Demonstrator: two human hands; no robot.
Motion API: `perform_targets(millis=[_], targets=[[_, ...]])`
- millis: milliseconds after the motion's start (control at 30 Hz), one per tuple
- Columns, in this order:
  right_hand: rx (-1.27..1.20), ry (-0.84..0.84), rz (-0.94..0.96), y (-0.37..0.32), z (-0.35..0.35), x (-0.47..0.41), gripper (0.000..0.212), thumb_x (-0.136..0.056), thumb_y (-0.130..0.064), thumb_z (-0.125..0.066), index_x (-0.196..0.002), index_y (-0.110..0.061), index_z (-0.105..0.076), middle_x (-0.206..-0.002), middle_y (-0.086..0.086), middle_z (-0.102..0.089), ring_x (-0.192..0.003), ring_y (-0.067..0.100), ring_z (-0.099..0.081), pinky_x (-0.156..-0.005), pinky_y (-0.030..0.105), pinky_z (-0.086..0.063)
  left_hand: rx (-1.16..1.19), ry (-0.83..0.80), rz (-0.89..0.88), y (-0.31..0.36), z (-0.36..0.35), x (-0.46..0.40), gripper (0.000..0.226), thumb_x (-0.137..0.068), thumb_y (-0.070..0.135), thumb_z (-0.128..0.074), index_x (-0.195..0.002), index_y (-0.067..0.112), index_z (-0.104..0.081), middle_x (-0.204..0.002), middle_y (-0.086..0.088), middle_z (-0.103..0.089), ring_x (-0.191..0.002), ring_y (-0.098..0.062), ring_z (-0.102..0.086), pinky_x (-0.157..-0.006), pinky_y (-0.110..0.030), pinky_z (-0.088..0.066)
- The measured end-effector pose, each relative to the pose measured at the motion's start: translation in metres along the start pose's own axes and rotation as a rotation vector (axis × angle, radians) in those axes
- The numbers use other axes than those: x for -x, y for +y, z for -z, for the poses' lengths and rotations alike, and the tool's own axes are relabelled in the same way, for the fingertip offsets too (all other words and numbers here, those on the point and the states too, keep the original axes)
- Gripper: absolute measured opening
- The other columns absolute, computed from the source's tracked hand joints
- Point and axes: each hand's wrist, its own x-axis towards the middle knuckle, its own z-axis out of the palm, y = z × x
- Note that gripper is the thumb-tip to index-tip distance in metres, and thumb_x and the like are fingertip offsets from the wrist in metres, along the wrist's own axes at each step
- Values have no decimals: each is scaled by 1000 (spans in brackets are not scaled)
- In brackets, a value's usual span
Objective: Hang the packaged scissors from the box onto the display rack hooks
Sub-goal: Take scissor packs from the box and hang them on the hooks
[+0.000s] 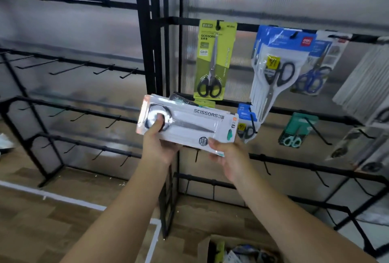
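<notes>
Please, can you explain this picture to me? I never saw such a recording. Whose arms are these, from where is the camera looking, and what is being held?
The camera sits on a person's head, looking forward and down, so the arms are that person's own. The left hand and right hand hold a stack of white scissors packages sideways, in front of a black display rack. A green scissors package and blue ones already hang on hooks. Below is the cardboard box.

Both arms reach forward, left hand (157,142) and right hand (228,155) apparently gripping.
</notes>
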Motion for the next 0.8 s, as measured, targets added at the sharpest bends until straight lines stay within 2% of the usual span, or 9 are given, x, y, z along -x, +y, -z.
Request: perform_targets(millis=[67,167,233,300,400,467,567,700,800], targets=[[93,-17,70,-19,10,-6,37,-75,8,-67,-102,-15,-60,-100,5,-70,-81,18,-67,-49,22,-50,-33,-102,14,9,21,2,18,-79,33,-58,-86,23,-72,-87,-3,-72,-82,-24,-70,-85,-51,-50],[220,-62,151,-44,24,-10,37,-71,6,-71,-102,-11,-62,-95,5,-72,-81,21,-69,-50,22,-51,-113,-245,141,19,44,8,35,-78,33,-60,-106,15,-69,-109,-10,-68,-96,-29,-66,-82,-48,-55],[232,-65,211,-55,28,-11,31,-70,5,-71,-93,-14,-62,-83,-1,-74,-74,18,-69,-50,21,-51,-202,-312,222,19,47,14,59,-57,29,-84,-110,10,-66,-107,-12,-69,-91,-29,-68,-76,-43,-58],[99,-21,245,-60,24,-14,25,-76,0,-69,-91,-19,-62,-81,-4,-74,-73,14,-69,-53,22,-53,-278,-315,286,14,43,18,81,-41,18,-91,-115,11,-59,-109,-12,-68,-89,-28,-68,-74,-41,-58],[-112,47,241,-51,7,-15,24,-83,-15,-67,-104,-22,-59,-95,-3,-71,-85,15,-67,-71,32,-56,-239,-254,273,4,26,22,64,-66,4,-69,-126,14,-49,-123,-15,-59,-97,-29,-63,-78,-42,-55],[-68,27,207,-35,-9,-11,47,-77,-19,-72,-120,-21,-53,-109,-2,-68,-97,17,-65,-84,37,-53,-182,-221,229,-3,16,22,59,-74,0,-62,-130,12,-47,-119,-15,-62,-94,-28,-64,-77,-43,-54],[2,-30,154,-15,-25,-4,54,-69,-12,-77,-119,-13,-58,-104,1,-71,-94,19,-68,-74,31,-55,-136,-310,205,-9,13,22,49,-76,8,-66,-123,12,-54,-108,-11,-69,-90,-27,-69,-72,-43,-57],[27,17,176,-20,-22,-6,37,-68,2,-76,-100,-14,-65,-86,-3,-74,-77,15,-71,-60,25,-54,-334,-346,301,1,28,21,83,-44,16,-86,-121,15,-56,-111,-12,-65,-95,-28,-65,-78,-49,-55],[80,-5,154,-32,-19,-8,46,-69,3,-75,-111,-11,-61,-98,2,-73,-85,18,-69,-72,32,-55,-445,-396,442,16,41,15,78,-36,41,-91,-107,21,-65,-99,-3,-68,-96,-23,-63,-79,-51,-51]])
